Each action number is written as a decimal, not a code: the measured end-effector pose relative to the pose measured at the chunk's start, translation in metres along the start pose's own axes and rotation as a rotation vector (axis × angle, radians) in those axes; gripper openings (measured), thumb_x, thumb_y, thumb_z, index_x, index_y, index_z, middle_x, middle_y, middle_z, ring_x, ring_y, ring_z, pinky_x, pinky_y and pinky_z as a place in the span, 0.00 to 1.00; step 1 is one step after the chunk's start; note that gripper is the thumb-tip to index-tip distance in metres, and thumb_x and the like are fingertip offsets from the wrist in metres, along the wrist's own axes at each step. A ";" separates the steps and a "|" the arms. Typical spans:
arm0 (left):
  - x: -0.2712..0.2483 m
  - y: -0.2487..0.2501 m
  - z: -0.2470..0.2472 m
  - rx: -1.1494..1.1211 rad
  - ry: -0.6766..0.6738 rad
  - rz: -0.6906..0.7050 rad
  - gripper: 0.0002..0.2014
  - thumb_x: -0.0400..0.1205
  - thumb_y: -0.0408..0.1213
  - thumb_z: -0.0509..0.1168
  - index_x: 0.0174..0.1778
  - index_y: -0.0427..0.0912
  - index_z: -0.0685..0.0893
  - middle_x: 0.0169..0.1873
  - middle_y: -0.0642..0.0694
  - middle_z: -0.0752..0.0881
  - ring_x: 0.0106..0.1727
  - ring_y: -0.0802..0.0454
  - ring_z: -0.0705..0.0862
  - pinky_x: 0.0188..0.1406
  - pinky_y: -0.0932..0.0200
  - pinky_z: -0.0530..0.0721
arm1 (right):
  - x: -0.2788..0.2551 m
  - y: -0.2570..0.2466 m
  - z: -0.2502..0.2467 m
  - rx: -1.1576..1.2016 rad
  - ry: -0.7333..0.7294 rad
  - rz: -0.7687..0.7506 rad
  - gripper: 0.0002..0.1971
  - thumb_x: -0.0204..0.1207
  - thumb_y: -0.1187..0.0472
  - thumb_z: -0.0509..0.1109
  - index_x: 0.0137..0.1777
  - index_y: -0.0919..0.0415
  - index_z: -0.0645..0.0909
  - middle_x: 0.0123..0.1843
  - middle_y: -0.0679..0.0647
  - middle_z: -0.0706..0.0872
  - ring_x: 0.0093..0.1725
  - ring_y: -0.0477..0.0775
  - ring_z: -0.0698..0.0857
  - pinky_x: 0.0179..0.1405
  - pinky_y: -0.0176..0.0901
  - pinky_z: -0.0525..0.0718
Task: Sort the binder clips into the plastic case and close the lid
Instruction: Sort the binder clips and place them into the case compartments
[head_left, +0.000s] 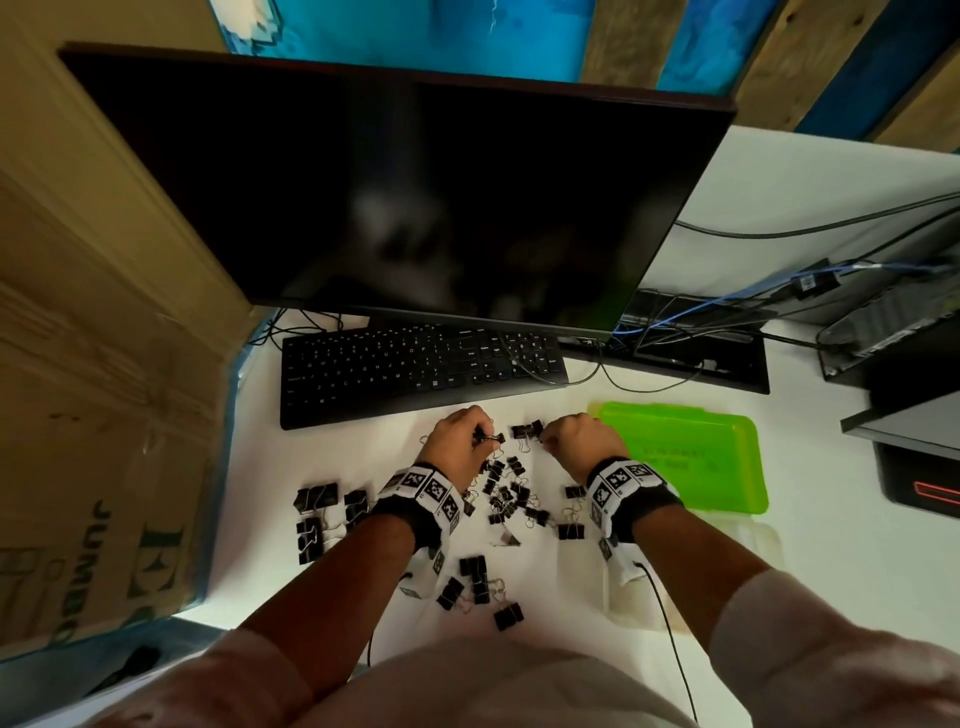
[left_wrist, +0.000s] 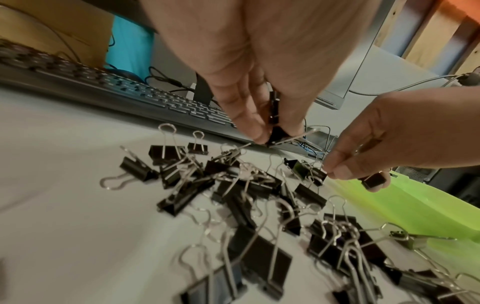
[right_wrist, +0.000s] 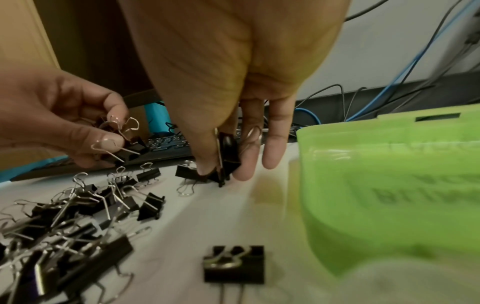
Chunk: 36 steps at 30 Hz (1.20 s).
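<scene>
Several black binder clips (head_left: 506, 496) lie scattered on the white desk between my forearms. My left hand (head_left: 460, 441) pinches small black clips (left_wrist: 275, 131) with thumb and fingers just above the pile. My right hand (head_left: 576, 439) pinches another small clip (right_wrist: 227, 158) at the desk surface, beside a loose clip (head_left: 525, 430). The green plastic case (head_left: 691, 457) lies at the right of my right hand, seen large and blurred in the right wrist view (right_wrist: 389, 185). A clear part of the case (head_left: 691, 571) lies nearer me, under my right forearm.
A black keyboard (head_left: 415, 364) and a dark monitor (head_left: 395, 197) stand behind the clips. Larger clips (head_left: 324, 514) sit in a group at the left. Cables (head_left: 727, 312) and black devices lie at the back right. A cardboard box (head_left: 93, 415) borders the desk's left edge.
</scene>
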<state>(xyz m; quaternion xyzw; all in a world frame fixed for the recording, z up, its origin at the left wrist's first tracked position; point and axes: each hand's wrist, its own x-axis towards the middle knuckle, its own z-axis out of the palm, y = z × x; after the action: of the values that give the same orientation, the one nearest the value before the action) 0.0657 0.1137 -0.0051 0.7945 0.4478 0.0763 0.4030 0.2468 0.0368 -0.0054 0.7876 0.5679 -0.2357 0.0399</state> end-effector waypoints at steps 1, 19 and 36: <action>0.000 0.001 0.000 0.014 0.008 0.012 0.06 0.77 0.35 0.70 0.44 0.45 0.78 0.44 0.48 0.83 0.41 0.52 0.81 0.48 0.56 0.83 | -0.002 0.002 -0.002 0.006 -0.007 0.002 0.13 0.78 0.58 0.63 0.58 0.47 0.85 0.57 0.60 0.88 0.55 0.65 0.86 0.54 0.51 0.84; -0.002 -0.003 0.002 0.407 0.007 0.000 0.12 0.78 0.49 0.62 0.55 0.49 0.77 0.52 0.49 0.83 0.56 0.48 0.77 0.56 0.50 0.79 | 0.004 -0.019 0.014 0.012 -0.105 -0.056 0.19 0.79 0.62 0.61 0.69 0.50 0.75 0.65 0.60 0.75 0.58 0.70 0.83 0.58 0.56 0.82; 0.018 0.005 0.013 0.426 -0.115 0.155 0.09 0.82 0.37 0.60 0.52 0.55 0.80 0.52 0.56 0.83 0.59 0.51 0.75 0.59 0.53 0.71 | -0.013 0.015 0.007 0.773 0.046 0.135 0.05 0.73 0.59 0.73 0.47 0.50 0.87 0.44 0.58 0.92 0.39 0.53 0.89 0.45 0.41 0.86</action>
<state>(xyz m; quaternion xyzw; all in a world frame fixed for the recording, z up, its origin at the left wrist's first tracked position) 0.0856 0.1185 -0.0150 0.8968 0.3677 -0.0345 0.2437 0.2555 0.0183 -0.0092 0.7853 0.3850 -0.4111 -0.2571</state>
